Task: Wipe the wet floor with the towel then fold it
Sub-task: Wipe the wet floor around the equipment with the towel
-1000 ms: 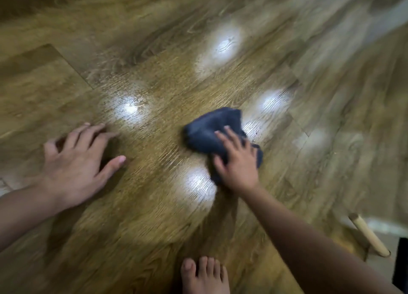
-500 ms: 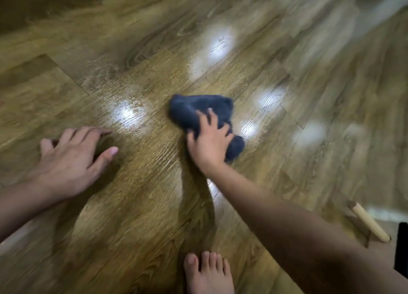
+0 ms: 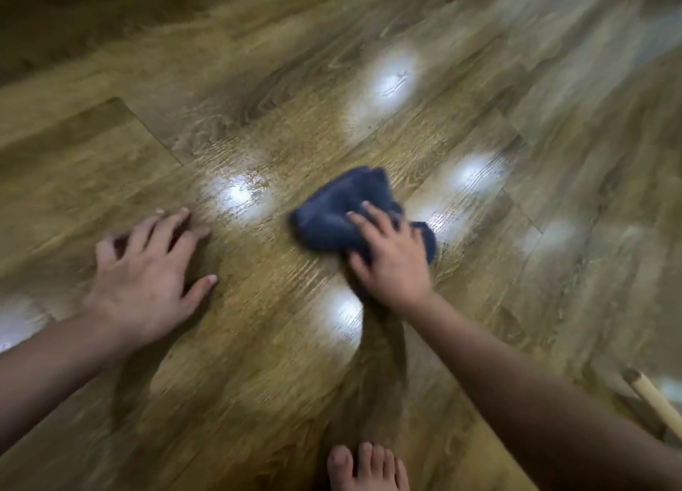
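Observation:
A dark blue towel (image 3: pixel 339 210) lies bunched on the wood-pattern floor (image 3: pixel 258 132) near the middle of the view. My right hand (image 3: pixel 393 258) presses down on the towel's near right part, fingers spread over the cloth. My left hand (image 3: pixel 147 269) rests flat on the floor to the left, fingers apart, holding nothing. Shiny light patches on the boards surround the towel, with a wet-looking sheen (image 3: pixel 240 195) just left of it.
My bare foot (image 3: pixel 367 468) stands at the bottom edge, below the right arm. A pale wooden stick or furniture leg (image 3: pixel 655 402) slants in at the lower right corner.
My right hand has dragged the towel back to the right and towards me after pushing it left and away. The left hand stays planted on the floor.

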